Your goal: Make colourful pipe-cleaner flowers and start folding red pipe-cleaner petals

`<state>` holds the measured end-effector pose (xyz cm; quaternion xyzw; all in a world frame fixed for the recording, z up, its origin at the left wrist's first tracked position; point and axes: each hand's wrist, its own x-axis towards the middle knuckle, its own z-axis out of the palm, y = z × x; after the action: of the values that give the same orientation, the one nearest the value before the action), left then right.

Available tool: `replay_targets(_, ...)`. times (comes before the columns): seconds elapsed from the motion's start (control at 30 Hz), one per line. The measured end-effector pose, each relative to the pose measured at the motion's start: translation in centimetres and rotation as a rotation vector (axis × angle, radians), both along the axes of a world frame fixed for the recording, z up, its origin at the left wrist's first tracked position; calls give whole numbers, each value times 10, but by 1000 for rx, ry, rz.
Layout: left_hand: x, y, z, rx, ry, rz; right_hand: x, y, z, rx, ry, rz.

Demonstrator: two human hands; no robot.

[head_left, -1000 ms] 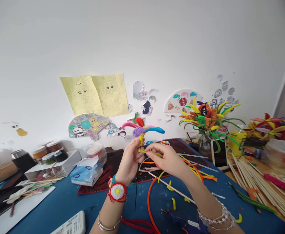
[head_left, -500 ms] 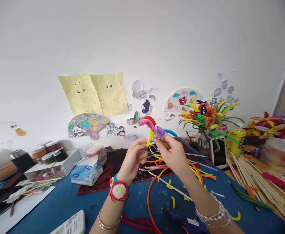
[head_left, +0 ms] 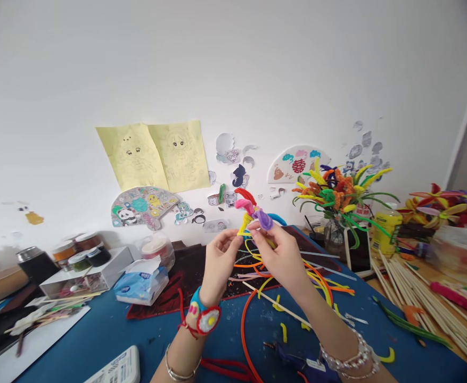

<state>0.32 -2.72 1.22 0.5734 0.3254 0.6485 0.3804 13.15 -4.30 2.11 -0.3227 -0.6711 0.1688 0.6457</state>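
Head view: fuzzy red, pink, purple, blue flower (head_left: 259, 213)

1. I get soft, fairly bright light across the white wall (head_left: 233, 69), while the frame's upper right corner falls dark.
2. I cannot place the light's source from here; the shadows I can make out are faint and diffuse.
3. Pale sheen shows on the plastic tissue packet (head_left: 147, 284) and the thermos (head_left: 37, 265) lid.
4. My wide view stretches the bamboo sticks (head_left: 412, 298) toward the right edge.
5. Fine detail on the pipe-cleaner flower (head_left: 263, 219) looks soft; the hot glue gun (head_left: 297, 364) reads murky.
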Motion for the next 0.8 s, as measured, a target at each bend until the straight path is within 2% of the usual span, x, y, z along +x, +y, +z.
replay_targets(0.13, 0, 1, -9, 214, 235, 268, -14, -10, -4, 1, -82, 39)
replay_targets(0.3, -4, 7, -25, 515, 665, 766, -25, -11, -10, 27, -106, 45)
replay_targets(0.4, -6, 14, -30, 688, 766, 944, -23, -7, -11, -26, -86, -11)
replay_targets(0.5, -7, 17, -27, 724, 786, 971, -18, -2, -10, -60, -84, -72)
replay_targets(0.67, -5, 11, -18, 646, 747, 852, -11, 1, -6, -51, -86, -101)
replay_targets(0.8, -3, 8, -16, 625, 730, 815, -8, 2, -6, -72, -110, -122)
